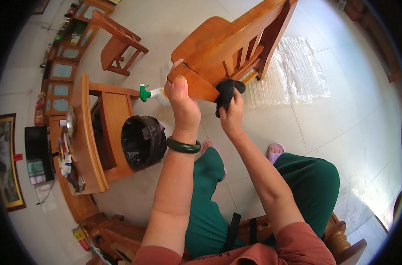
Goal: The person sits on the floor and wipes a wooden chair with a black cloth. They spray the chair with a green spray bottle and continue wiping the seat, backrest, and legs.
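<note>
A wooden chair (217,43) with a slatted back is tilted in front of me. My left hand (182,96), below a dark green bangle (183,145), grips the near left end of its top rail, thumb on top. A bunched black cloth (226,94) is in my right hand (232,114), pressed against the right part of the same rail. Behind my left hand is a spray bottle (151,93) with a green trigger head, partly hidden. Part of the chair's legs is out of sight.
Clear plastic sheeting (293,73) lies on the tiled floor beyond the chair. To the left stand a bin (143,140) lined with a black bag, a wooden table (95,142) and a smaller wooden chair (116,49). Wooden cabinets (63,71) line the wall.
</note>
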Demonstrator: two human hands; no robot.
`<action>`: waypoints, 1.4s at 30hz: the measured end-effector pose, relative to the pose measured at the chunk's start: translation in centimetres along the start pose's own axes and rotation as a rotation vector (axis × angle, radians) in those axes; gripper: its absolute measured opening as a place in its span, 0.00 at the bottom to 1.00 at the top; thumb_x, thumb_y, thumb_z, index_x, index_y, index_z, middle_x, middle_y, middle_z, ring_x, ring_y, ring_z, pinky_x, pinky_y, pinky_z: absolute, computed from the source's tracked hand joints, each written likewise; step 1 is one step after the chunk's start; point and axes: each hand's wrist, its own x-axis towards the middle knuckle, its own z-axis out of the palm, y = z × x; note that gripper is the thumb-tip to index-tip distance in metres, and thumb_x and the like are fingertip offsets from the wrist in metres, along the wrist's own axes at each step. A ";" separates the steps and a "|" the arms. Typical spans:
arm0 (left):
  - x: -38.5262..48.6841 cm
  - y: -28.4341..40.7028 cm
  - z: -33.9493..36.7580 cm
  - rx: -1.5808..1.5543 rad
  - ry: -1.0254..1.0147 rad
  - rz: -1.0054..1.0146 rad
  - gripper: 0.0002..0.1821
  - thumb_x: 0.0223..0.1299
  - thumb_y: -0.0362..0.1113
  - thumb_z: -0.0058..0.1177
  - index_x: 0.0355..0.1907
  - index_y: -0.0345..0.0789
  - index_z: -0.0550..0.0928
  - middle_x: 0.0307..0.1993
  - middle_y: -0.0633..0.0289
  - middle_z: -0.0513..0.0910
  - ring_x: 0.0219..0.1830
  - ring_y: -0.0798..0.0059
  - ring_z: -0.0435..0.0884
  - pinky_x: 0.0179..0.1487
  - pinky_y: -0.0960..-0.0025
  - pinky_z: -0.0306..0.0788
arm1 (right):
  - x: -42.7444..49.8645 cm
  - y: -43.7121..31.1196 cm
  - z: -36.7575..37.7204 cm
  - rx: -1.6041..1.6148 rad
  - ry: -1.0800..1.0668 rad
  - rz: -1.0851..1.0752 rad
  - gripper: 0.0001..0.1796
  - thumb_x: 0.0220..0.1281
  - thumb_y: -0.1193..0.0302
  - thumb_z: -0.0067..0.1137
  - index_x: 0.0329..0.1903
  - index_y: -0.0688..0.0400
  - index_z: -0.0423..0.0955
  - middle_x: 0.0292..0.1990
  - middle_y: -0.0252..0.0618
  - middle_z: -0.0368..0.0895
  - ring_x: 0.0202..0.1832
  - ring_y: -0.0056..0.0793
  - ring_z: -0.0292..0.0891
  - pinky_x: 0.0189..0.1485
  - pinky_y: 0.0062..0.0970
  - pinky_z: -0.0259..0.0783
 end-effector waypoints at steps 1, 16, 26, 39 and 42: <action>-0.1 0.0 0.0 0.002 0.003 -0.011 0.36 0.60 0.57 0.43 0.56 0.24 0.72 0.52 0.56 0.76 0.55 0.69 0.72 0.63 0.67 0.63 | -0.3 -0.2 -0.6 0.054 -0.057 0.042 0.31 0.45 0.83 0.54 0.58 0.61 0.70 0.58 0.53 0.69 0.57 0.56 0.67 0.61 0.42 0.65; 0.2 0.3 0.1 0.075 -0.020 0.012 0.34 0.59 0.56 0.43 0.52 0.25 0.74 0.46 0.58 0.76 0.48 0.72 0.71 0.56 0.71 0.65 | 1.6 3.2 -4.8 0.222 -0.053 0.347 0.13 0.60 0.69 0.60 0.44 0.62 0.79 0.53 0.53 0.71 0.53 0.53 0.71 0.57 0.36 0.68; 0.1 -0.2 -0.6 0.067 -0.099 0.019 0.34 0.64 0.62 0.43 0.56 0.31 0.73 0.56 0.59 0.76 0.59 0.68 0.73 0.62 0.62 0.65 | 3.3 -0.7 -9.9 0.815 0.024 0.793 0.19 0.64 0.67 0.61 0.55 0.59 0.73 0.44 0.33 0.81 0.46 0.23 0.76 0.49 0.23 0.72; -0.1 0.6 0.6 0.018 0.000 -0.020 0.26 0.59 0.50 0.42 0.46 0.27 0.75 0.36 0.65 0.73 0.38 0.78 0.66 0.48 0.74 0.64 | 7.2 -1.8 -5.8 -0.398 -0.481 0.268 0.27 0.55 0.66 0.53 0.57 0.64 0.72 0.34 0.65 0.80 0.39 0.57 0.79 0.42 0.45 0.74; -0.1 0.4 0.7 0.014 -0.017 -0.031 0.25 0.61 0.51 0.41 0.47 0.30 0.74 0.40 0.65 0.72 0.43 0.77 0.66 0.51 0.71 0.62 | 7.1 -3.3 -4.9 -0.507 -0.471 0.235 0.29 0.55 0.64 0.50 0.59 0.67 0.71 0.34 0.64 0.81 0.38 0.61 0.78 0.45 0.49 0.74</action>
